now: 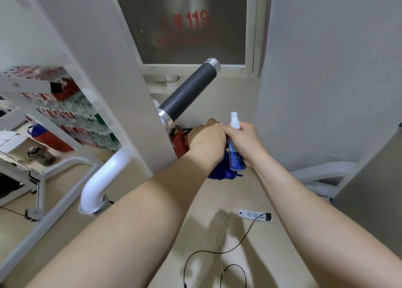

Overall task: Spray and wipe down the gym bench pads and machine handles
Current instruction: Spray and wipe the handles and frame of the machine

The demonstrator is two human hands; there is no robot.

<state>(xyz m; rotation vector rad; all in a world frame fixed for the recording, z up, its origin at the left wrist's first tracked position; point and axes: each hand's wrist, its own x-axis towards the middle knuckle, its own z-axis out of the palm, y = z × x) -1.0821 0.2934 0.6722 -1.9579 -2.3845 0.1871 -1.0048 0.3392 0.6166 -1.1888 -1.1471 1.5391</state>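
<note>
A black foam-gripped machine handle [187, 91] with silver end caps sticks out from the white machine frame [113, 74], slanting up to the right. Below it my two hands meet. My right hand [244, 138] is wrapped around a small spray bottle [235, 148] with a white nozzle and blue label, held upright. My left hand [206, 139] is closed on a blue cloth [221, 170] that hangs down behind the bottle. Both hands sit just below and right of the handle's lower end, not touching it.
A red fire extinguisher [179, 142] stands behind my left hand. A white curved tube [102, 179] of the machine juts out at lower left. On the tiled floor lie a white power strip [255, 215] and a black cable [217, 253]. Shelves of packaged goods [65, 113] fill the left.
</note>
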